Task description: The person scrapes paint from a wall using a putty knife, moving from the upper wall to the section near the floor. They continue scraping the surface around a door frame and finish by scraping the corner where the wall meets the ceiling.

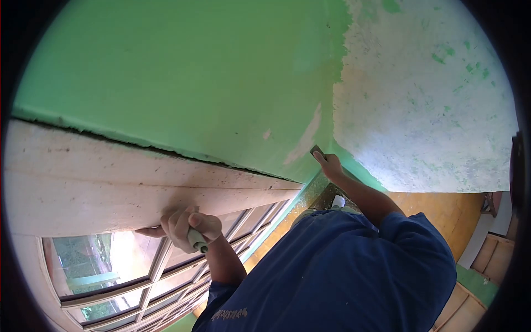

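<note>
My right hand (330,165) is closed on a small dark flat scraper (316,150), held against the green wall (182,72) near the corner. A pale scraped streak (307,135) runs up the green paint just above the tool. On the left, my left hand (191,226) rests at the wooden beam over the window, one finger stretched along its lower edge. Its other fingers wrap a pale green tool handle (197,240), whose end points down. The working end of that tool is hidden behind the hand, so its kind cannot be made out.
A paned window (105,265) lies below the wooden beam (99,182). The adjoining wall (420,105) is mostly bare whitish with green flecks. A yellowish wooden floor (437,213) shows far below, with wooden panels (492,257) at the lower right.
</note>
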Tool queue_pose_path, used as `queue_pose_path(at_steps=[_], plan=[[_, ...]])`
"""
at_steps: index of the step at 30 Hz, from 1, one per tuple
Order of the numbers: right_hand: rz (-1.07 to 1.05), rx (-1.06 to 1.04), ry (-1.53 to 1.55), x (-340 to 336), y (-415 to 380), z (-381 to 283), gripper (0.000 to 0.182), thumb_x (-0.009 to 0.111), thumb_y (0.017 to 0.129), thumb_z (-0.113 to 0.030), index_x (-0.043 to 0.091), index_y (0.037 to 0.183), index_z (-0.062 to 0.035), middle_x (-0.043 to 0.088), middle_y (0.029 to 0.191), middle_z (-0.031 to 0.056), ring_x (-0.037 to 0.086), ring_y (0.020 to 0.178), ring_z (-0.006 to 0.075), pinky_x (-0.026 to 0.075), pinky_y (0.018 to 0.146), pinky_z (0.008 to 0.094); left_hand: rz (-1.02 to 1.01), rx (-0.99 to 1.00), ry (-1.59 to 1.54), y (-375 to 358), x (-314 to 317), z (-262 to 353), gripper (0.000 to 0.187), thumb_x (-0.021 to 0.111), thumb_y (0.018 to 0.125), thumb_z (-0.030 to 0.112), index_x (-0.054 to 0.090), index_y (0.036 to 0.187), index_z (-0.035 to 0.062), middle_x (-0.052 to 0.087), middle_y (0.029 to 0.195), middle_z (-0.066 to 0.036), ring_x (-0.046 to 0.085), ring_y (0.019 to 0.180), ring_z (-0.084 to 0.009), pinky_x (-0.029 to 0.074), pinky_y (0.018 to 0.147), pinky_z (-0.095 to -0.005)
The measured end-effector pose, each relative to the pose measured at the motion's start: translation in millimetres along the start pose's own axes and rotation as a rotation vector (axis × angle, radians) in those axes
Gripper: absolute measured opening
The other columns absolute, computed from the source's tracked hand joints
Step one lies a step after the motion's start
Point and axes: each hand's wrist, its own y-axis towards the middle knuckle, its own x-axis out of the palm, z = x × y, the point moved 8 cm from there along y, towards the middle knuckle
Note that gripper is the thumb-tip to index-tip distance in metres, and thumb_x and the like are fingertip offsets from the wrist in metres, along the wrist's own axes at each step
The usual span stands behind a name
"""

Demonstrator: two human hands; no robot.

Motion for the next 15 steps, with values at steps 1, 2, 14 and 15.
queue_pose_path(at_steps=[1,2,14,15], plan=[[0.050,0.003,0.011,-1.5,0.6,1.5,0.064,0.051,0.084,-0.058,0.048,0.053,-0.0010,0.043,0.044,0.0067,0.045,0.043,0.0184,0.036,0.048,0.0368,-0.005,-0.019,0.005,-2.0,-1.5,-1.6,0.026,0.045,0.092,0.024,0.045,0.068,0.0127,0.043,0.048,0.003,0.049,0.049,-0.0157,0.004,0.107,-0.0621],[0.053,-0.008,0.005,3.8,12.2,-1.6,0.064,0.051,0.084,-0.058,0.048,0.053,-0.0010,0.043,0.044,0.0067,0.045,0.043,0.0184,0.036,0.048,0.0368,0.006,-0.023,0.009,-1.0,-2.8,-2.0,0.026,0.045,0.092,0.024,0.045,0.068,0.0127,0.043,0.048,0.003,0.049,0.049,-0.0157,0.004,0.107,-0.0621],[-0.005,0.107,-0.003,7.7,-36.3,-1.4,0.064,0.050,0.085,-0.057,0.053,0.056,0.0000,0.047,0.048,0.0051,0.048,0.047,0.0176,0.037,0.049,0.0364,0.069,-0.020,-0.102,-0.9,-9.6,1.2,0.026,0.046,0.091,0.023,0.048,0.070,0.0079,0.045,0.047,-0.001,0.045,0.046,-0.0154,0.007,0.109,-0.0584],[0.019,0.073,-0.045,15.3,-43.7,21.8,0.063,0.051,0.085,-0.056,0.055,0.057,0.0006,0.047,0.048,0.0054,0.049,0.048,0.0178,0.038,0.050,0.0368,0.068,-0.024,-0.115,-1.0,-10.3,0.9,0.025,0.046,0.091,0.022,0.048,0.070,0.0078,0.046,0.047,-0.002,0.045,0.046,-0.0156,0.007,0.109,-0.0583]])
